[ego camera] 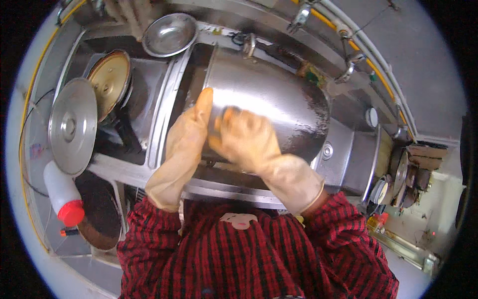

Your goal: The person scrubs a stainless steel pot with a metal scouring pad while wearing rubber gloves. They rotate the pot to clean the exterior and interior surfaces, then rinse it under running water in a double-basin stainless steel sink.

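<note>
A large steel stockpot [257, 82] lies on its side across the sink, with its mouth to the left and a dark, stained base to the right. Both hands wear pale rubber gloves with orange-tinted fingers. My left hand [188, 132] grips the pot at its rim, thumb up along the edge; its other fingers are largely hidden. Over the near side of the pot's wall, my right hand [248, 136] is curled and blurred by motion. Something dark shows at its fingertips, too blurred to name, and whether it is held cannot be told.
Left of the pot, a second sink basin [149, 84] holds a brownish round lid [110, 82]. A steel lid [80, 127] leans there beside a white bottle with a red cap [61, 187]. A steel bowl [170, 34] sits behind; taps [349, 71] project from the back wall.
</note>
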{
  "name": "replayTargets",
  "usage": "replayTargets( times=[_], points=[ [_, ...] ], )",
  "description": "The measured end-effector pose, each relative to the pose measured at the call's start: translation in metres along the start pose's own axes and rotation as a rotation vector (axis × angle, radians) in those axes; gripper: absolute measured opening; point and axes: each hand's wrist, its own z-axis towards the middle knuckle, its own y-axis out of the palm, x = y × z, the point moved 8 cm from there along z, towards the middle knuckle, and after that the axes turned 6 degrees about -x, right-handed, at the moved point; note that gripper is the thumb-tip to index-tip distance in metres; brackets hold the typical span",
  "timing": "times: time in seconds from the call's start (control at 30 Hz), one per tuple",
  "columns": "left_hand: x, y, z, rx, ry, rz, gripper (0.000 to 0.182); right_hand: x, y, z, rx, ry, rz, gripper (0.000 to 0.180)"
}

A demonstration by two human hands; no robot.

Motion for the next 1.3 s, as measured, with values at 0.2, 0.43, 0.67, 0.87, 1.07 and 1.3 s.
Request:
replayTargets(
  times=[0.2, 0.43, 0.67, 0.87, 1.07, 1.3],
  points=[
    [-0.019, 0.013, 0.003, 0.012, -0.075, -0.086, 0.074, 0.058, 0.039, -0.134, -0.24, 0.143, 0.501, 0.011],
    [-0.015, 0.007, -0.002, 0.132, -0.211, -0.023, 0.076, 0.033, 0.001, -0.007, -0.105, -0.299, 0.42, 0.023],
    [-0.004, 0.006, -0.018, 0.449, -0.235, 0.136, 0.08, 0.159, 0.026, -0.16, -0.389, -0.359, 0.184, 0.028],
    [-0.006, -0.002, -0.017, 0.667, -0.239, 0.176, 0.089, 0.112, 0.019, -0.04, -0.16, -0.279, 0.196, 0.038],
    [-0.01, -0.007, -0.014, 0.59, -0.177, -0.015, 0.09, 0.124, -0.02, -0.059, -0.078, -0.467, 0.298, 0.039],
    [-0.017, -0.003, -0.015, 0.632, -0.148, -0.031, 0.085, 0.126, 0.013, 0.045, -0.003, -0.282, 0.537, 0.048]
  ],
)
